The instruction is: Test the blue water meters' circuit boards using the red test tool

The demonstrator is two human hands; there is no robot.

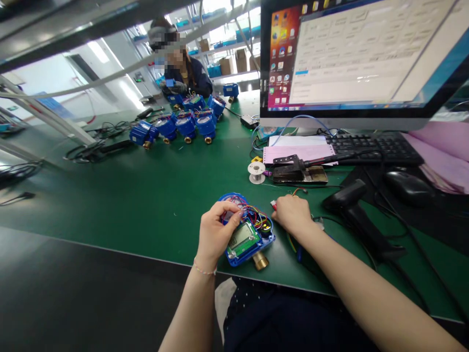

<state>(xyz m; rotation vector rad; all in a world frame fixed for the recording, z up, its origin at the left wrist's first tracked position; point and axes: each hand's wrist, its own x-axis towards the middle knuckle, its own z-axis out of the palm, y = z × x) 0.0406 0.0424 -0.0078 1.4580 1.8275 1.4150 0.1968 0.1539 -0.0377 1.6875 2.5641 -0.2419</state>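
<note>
A blue meter housing (270, 240) lies open near the table's front edge, with a green circuit board and display (242, 239), a brass fitting (260, 261) and thin coloured wires (258, 215) on top. My left hand (216, 227) is over its left side, thumb and forefinger pinched together at the wires. Just right of the housing, my right hand (292, 213) is closed, with a small white and red connector (273, 205) showing at its fingertips. Orange and yellow leads pass beside and beneath that hand.
Behind are a solder spool (256, 173), a soldering iron stand (293, 171), a keyboard (377, 146) and a monitor (359, 58). A scanner (362, 220) and mouse (410, 188) lie right. Several blue meters (186, 124) stand back left, near a seated person (186, 71).
</note>
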